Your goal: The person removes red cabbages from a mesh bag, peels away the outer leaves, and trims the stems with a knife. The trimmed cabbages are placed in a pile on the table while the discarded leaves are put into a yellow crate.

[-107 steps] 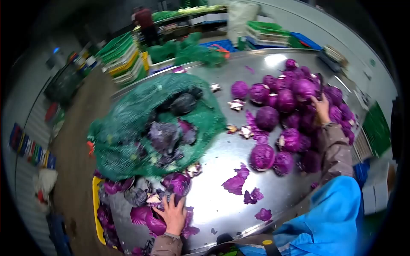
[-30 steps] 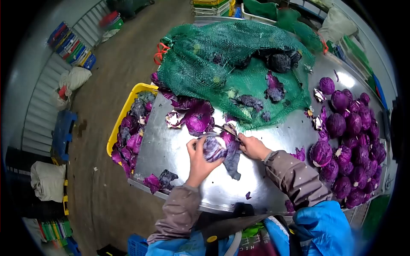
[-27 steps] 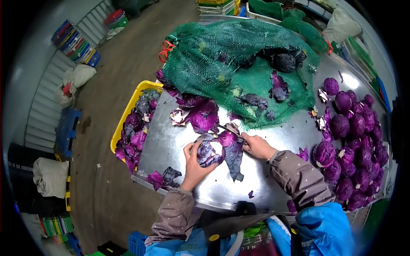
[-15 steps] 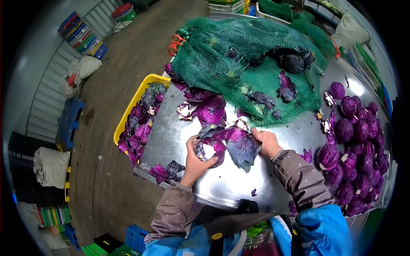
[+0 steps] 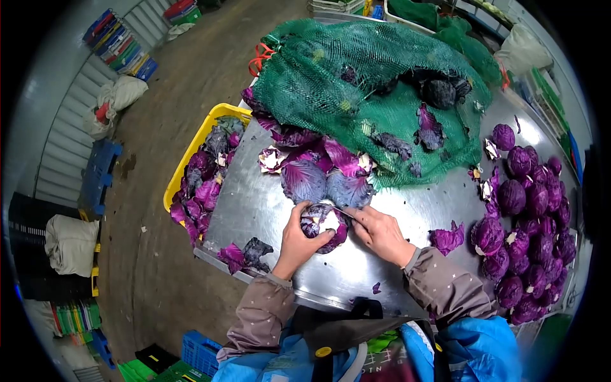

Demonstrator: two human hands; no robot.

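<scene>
A purple cabbage (image 5: 326, 230) with a pale cut stem end rests on the metal table (image 5: 394, 267), gripped by my left hand (image 5: 302, 239) around its left side. At its upper right, my right hand (image 5: 380, 234) has its fingers closed on a knife (image 5: 338, 209), of which only a little of the blade shows. Two detached outer leaves, one (image 5: 304, 181) on the left and one (image 5: 350, 190) on the right, lie just beyond the cabbage. Behind them is a green mesh bag (image 5: 305, 83) with dark cabbages in its opening.
Many trimmed purple cabbages (image 5: 538, 197) are grouped at the table's right. A yellow crate (image 5: 200, 139) of leaves stands off the left edge. Loose leaves (image 5: 447, 238) lie right of my right hand, others (image 5: 245, 254) at the lower left. Stacked crates (image 5: 121, 46) stand farther back.
The leaf that was by my right hand now lies beyond the cabbage. My right hand has moved down and left to the cabbage. My left hand still holds the cabbage, slightly farther right.
</scene>
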